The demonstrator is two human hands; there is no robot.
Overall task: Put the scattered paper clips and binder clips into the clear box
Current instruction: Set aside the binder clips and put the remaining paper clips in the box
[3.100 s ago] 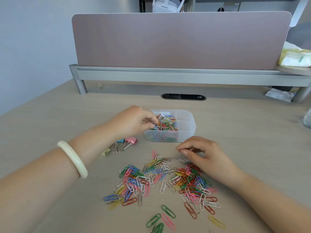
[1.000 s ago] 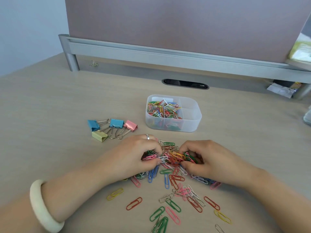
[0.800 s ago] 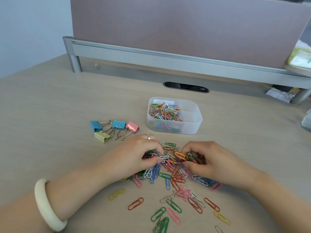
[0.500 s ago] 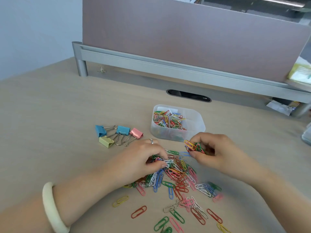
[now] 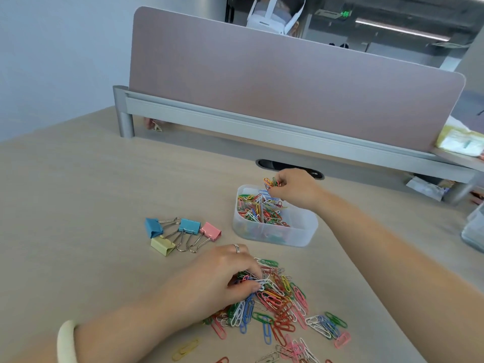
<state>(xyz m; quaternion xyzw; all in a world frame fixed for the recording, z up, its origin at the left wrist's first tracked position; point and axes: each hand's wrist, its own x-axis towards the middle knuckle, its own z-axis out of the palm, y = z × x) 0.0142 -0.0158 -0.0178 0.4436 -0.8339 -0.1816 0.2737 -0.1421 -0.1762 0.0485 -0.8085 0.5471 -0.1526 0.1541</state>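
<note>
A clear box [image 5: 301, 233] with a divider stands mid-desk, its left compartments holding many coloured paper clips. My right hand [image 5: 297, 188] hovers over the box's far rim and pinches a small bunch of paper clips [image 5: 271, 182]. A heap of coloured paper clips [image 5: 277, 302] lies on the desk in front of the box. My left hand [image 5: 217, 277] rests on the heap's left side, fingertips and thumb pinching clips there. Several binder clips [image 5: 180, 234], blue, pink and yellow, lie in a cluster left of the box.
A mauve desk divider [image 5: 288, 82] on a grey rail closes off the back. A black cable slot [image 5: 269, 165] sits behind the box. A clear container [image 5: 475, 231] stands at the right edge. A tissue pack [image 5: 461, 138] lies at the far right.
My right hand has lifted a bunch of paper clips from the heap and carried it over the box. My left hand has stayed on the heap, gathering clips.
</note>
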